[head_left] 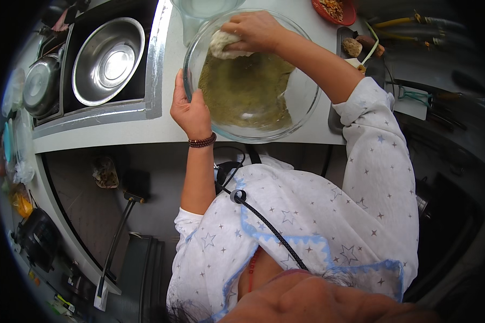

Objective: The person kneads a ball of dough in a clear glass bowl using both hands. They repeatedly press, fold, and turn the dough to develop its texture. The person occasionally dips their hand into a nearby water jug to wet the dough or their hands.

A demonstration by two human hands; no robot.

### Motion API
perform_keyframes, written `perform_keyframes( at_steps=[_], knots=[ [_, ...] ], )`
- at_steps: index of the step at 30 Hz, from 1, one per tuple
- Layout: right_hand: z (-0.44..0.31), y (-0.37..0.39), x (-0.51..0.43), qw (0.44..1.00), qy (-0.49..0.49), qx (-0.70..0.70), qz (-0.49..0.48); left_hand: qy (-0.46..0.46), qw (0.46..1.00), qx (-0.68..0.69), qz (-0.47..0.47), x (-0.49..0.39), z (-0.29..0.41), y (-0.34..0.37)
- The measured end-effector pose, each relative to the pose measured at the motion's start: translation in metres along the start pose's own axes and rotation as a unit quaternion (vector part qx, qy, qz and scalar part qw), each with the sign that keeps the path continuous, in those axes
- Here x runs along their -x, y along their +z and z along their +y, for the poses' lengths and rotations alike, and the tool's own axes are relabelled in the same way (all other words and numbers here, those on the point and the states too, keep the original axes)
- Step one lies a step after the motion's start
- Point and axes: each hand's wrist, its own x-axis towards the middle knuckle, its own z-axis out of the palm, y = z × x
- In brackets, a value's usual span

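Observation:
A large clear glass bowl (250, 137) stands near the front edge of the white counter, a greenish-brown layer (246, 93) showing through it; whether that layer lies in or under the glass is unclear. My left hand (192, 109) grips the bowl's left rim, thumb on the inner side. Inside the bowl's upper left part, my right hand (254, 32) is closed around a pale lump of dough (224, 43), which rests near the far wall. Part of the lump is hidden by my fingers.
Left of the bowl, a steel basin (109, 60) sits in the sink. A translucent pitcher (190, 20) touches or nearly touches the bowl at the back. To the right are a red basket (349, 14) of small pieces and a dark tray (335, 121) with root vegetables (352, 47).

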Motion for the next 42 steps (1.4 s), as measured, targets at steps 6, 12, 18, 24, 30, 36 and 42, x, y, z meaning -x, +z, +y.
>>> perform_keyframes(
  at_steps=[6,12,18,24,30,36,42],
  knots=[
    [0.009,-0.003,0.071,0.942,0.330,0.022,-0.051,0.008,0.999,0.026,0.035,0.004,0.000,0.010],
    [-0.019,0.002,0.116,0.854,0.499,-0.117,-0.086,0.024,0.998,0.038,0.044,0.006,-0.002,0.015],
    [-0.049,0.019,0.122,0.684,0.328,-0.649,-0.062,0.044,0.998,-0.014,0.037,0.003,-0.013,0.016],
    [-0.026,0.015,0.083,0.822,0.416,-0.385,0.053,0.030,0.998,-0.052,0.006,0.004,-0.003,0.005],
    [-0.032,0.050,0.048,0.830,0.470,-0.298,-0.042,0.042,0.998,-0.048,-0.017,0.003,-0.005,0.011],
    [-0.106,-0.020,0.042,0.850,0.462,-0.251,-0.029,0.040,0.996,-0.075,-0.008,-0.001,-0.009,0.009],
    [-0.169,0.022,0.048,0.922,0.304,0.044,0.234,-0.011,0.997,-0.057,-0.041,-0.002,-0.010,0.007]
  ],
)
